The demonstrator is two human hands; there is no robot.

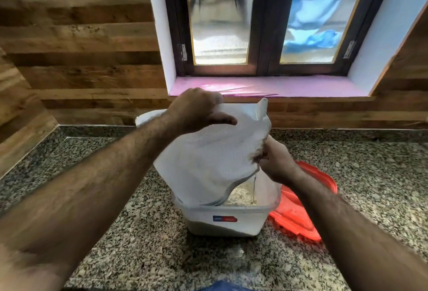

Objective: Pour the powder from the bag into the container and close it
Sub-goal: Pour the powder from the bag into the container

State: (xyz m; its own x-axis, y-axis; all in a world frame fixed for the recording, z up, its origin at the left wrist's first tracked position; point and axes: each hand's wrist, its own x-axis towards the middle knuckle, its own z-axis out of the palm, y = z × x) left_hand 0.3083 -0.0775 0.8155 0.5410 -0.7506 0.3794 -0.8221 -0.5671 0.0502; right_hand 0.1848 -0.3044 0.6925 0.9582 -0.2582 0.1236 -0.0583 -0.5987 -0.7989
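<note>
A white woven bag (215, 151) is tipped mouth-down over a clear plastic container (227, 219) on the granite counter. My left hand (196, 110) grips the bag's raised bottom end. My right hand (275, 161) pinches the bag's edge near its mouth on the right. A thin stream of pale powder (254, 188) falls into the container, where a heap of powder (238, 195) lies. The container's red lid (298, 209) lies flat on the counter just to the right of it.
The speckled granite counter (143, 244) runs to a wood-panelled wall. A white rounded object (148, 116) shows behind my left forearm. A window with a pink sill (278, 85) is straight ahead. Something blue (224, 286) sits at the bottom edge.
</note>
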